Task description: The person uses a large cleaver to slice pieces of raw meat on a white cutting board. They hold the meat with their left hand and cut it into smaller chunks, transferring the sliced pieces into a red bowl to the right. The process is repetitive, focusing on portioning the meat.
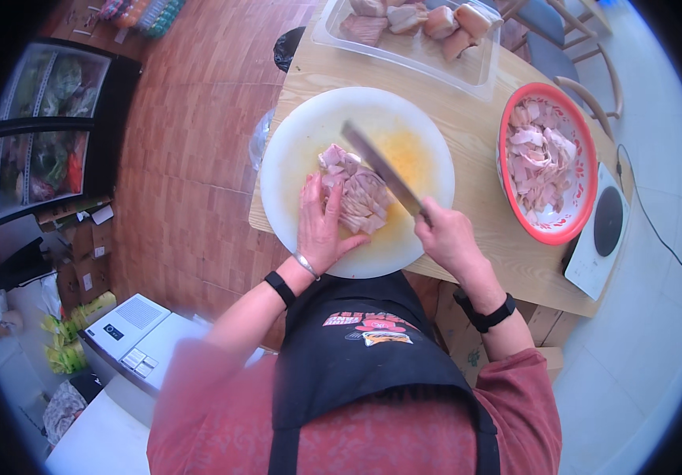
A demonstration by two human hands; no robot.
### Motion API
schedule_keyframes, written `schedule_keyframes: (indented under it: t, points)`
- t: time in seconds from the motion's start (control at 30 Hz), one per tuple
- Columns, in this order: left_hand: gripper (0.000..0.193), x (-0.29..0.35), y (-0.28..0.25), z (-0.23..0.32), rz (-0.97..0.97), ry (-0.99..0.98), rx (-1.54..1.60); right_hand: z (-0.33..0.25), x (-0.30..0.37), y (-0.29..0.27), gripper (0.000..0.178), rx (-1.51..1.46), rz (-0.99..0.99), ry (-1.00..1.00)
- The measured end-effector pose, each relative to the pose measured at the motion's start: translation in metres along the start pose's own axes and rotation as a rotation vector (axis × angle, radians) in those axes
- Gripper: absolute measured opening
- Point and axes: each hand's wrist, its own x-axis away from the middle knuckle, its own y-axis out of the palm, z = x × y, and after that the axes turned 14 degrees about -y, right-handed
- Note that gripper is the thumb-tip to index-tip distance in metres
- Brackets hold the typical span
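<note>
On a round white cutting board lies a heap of sliced pale pink meat. My left hand rests against the left side of the heap, fingers stretched out and thumb spread. In my right hand is the handle of a cleaver, its broad blade slanting up and left along the heap's right edge. Whether the blade touches the meat I cannot tell. Yellowish wet stains mark the board around the slices.
To the right stands a red-rimmed bowl of sliced meat, beside a white scale-like device with a dark round plate. A clear plastic tub holding several meat chunks sits at the far side of the wooden table. Chairs stand beyond.
</note>
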Motion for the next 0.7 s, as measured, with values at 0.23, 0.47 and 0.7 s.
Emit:
schedule_keyframes:
  t: [0.23,0.47,0.7]
  points:
    - [0.13,-0.041,0.008,0.0,0.006,0.041,-0.028,0.038,0.083,0.021,0.022,-0.929,0.215,0.619]
    - [0.102,-0.054,0.019,0.014,0.034,0.117,0.046,-0.025,0.045,0.083,0.02,-1.068,0.201,0.524]
    - [0.081,-0.043,0.027,0.024,0.145,-0.043,0.261,-0.036,0.014,0.093,0.015,-1.294,0.081,0.46]
